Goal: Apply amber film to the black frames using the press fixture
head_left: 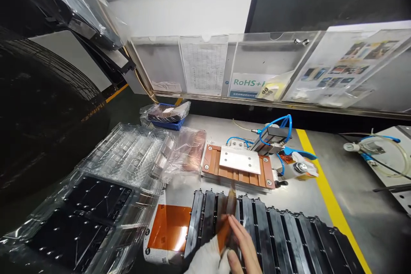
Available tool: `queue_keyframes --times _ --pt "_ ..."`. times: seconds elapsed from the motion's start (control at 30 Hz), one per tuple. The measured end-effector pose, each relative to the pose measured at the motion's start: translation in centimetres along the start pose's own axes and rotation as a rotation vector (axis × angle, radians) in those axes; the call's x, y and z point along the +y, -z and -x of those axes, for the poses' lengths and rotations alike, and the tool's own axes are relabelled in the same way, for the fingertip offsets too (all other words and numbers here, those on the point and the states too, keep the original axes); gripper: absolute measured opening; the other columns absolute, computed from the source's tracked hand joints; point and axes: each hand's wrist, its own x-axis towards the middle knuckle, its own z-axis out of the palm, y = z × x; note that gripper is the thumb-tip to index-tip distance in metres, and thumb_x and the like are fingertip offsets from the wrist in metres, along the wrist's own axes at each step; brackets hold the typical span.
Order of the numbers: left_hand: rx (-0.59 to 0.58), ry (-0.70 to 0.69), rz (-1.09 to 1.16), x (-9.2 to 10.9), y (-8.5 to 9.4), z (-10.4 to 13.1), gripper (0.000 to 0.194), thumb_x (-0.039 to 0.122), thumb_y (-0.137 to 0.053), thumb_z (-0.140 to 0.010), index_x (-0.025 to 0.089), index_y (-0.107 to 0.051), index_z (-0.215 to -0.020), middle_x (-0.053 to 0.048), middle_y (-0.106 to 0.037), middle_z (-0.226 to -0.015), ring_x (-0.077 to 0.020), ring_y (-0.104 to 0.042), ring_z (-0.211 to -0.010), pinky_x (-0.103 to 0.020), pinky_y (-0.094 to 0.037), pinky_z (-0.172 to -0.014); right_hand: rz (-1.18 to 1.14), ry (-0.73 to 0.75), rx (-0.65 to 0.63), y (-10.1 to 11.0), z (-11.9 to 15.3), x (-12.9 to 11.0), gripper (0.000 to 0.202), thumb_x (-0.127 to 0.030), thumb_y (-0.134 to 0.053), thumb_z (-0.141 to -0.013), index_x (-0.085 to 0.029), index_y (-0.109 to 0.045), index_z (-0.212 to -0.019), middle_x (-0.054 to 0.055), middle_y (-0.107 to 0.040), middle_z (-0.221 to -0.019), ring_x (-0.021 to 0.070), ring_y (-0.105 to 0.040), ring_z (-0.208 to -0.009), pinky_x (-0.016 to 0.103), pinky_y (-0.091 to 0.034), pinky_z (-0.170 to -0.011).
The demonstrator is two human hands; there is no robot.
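Note:
My left hand (205,257), in what looks like a white glove, is at the bottom centre. Its fingers are smeared by motion. Beside it, my bare right hand (244,244) has its fingers bent together against a thin, blurred brownish strip (231,199). That strip points away from me; its exact kind is unclear. Under and around both hands lies a row of long black parts (265,235) placed side by side. Left of the row, a shiny amber film sheet (170,227) rests on a white backing.
Behind the row stands a fixture with a brown base (210,167), a white metal plate (240,159) and blue air hoses (290,126). Clear plastic trays (128,154) and bagged black panels (80,222) are at left. A metal-capped bottle (301,167) stands right of the fixture, near yellow tape (330,197).

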Motion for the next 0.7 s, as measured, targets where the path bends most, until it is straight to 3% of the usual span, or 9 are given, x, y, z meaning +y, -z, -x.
queue_keyframes --times 0.07,0.2,0.27,0.4,0.5,0.6,0.7 --pt "0.048 0.024 0.140 0.8 0.6 -0.8 0.041 0.026 -0.033 -0.093 0.021 -0.058 -0.126 -0.009 -0.072 -0.103 -0.0206 -0.062 -0.106 -0.037 -0.047 -0.098 0.184 0.114 0.006 2.0 -1.6 -0.9 0.042 -0.046 -0.047 -0.091 -0.038 -0.051 -0.132 0.007 -0.052 -0.137 0.0299 -0.053 -0.123 0.049 -0.050 -0.099" --pt "0.010 0.056 0.538 2.0 2.5 -2.1 0.030 0.025 -0.048 -0.085 0.020 -0.068 -0.107 -0.002 -0.073 -0.093 -0.0176 -0.065 -0.093 -0.029 -0.049 -0.090 0.476 0.507 0.002 5.5 -4.4 -1.8 0.041 -0.035 -0.062 -0.084 -0.036 -0.059 -0.125 0.010 -0.061 -0.123 0.0254 -0.064 -0.106 0.040 -0.059 -0.084" --pt "0.001 0.065 0.493 2.5 3.1 -2.5 0.026 0.025 -0.051 -0.083 0.020 -0.070 -0.099 -0.001 -0.073 -0.092 -0.0171 -0.065 -0.089 -0.027 -0.049 -0.085 0.580 0.650 0.008 6.5 -5.2 -2.2 0.044 -0.032 -0.065 -0.082 -0.034 -0.059 -0.125 0.010 -0.065 -0.118 0.0245 -0.065 -0.103 0.037 -0.061 -0.081" --pt "-0.037 0.109 0.147 3.9 4.0 -3.0 0.022 0.024 -0.052 -0.079 0.016 -0.070 -0.086 -0.004 -0.072 -0.085 -0.0175 -0.061 -0.076 -0.027 -0.047 -0.072 0.647 0.870 0.005 7.5 -6.2 -3.3 0.038 -0.026 -0.062 -0.084 -0.027 -0.062 -0.122 0.009 -0.070 -0.114 0.0237 -0.067 -0.099 0.034 -0.062 -0.077" --pt "-0.056 0.111 0.209 4.7 4.3 -3.0 0.017 0.020 -0.055 -0.073 0.013 -0.068 -0.083 -0.002 -0.068 -0.077 -0.0147 -0.055 -0.069 -0.024 -0.043 -0.064 0.629 0.904 -0.035 8.0 -6.7 -4.0 0.031 -0.025 -0.057 -0.087 -0.020 -0.066 -0.116 0.010 -0.073 -0.106 0.0218 -0.070 -0.092 0.031 -0.063 -0.074" --pt "0.055 0.131 0.362 4.5 4.1 -2.6 0.009 0.020 -0.060 -0.072 0.015 -0.066 -0.077 0.002 -0.061 -0.072 -0.0124 -0.053 -0.068 -0.022 -0.042 -0.062 0.607 0.808 -0.013 8.5 -6.8 -4.2 0.027 -0.027 -0.049 -0.092 -0.018 -0.068 -0.110 0.010 -0.074 -0.097 0.0194 -0.071 -0.085 0.027 -0.063 -0.069" --pt "0.181 0.076 0.382 3.6 3.3 -2.1 0.014 0.026 -0.057 -0.083 0.018 -0.069 -0.082 0.000 -0.062 -0.082 -0.0139 -0.058 -0.080 -0.024 -0.045 -0.074 0.560 0.843 -0.031 8.5 -6.7 -4.1 0.023 -0.024 -0.050 -0.092 -0.018 -0.069 -0.103 0.010 -0.075 -0.095 0.0195 -0.072 -0.088 0.027 -0.063 -0.072"
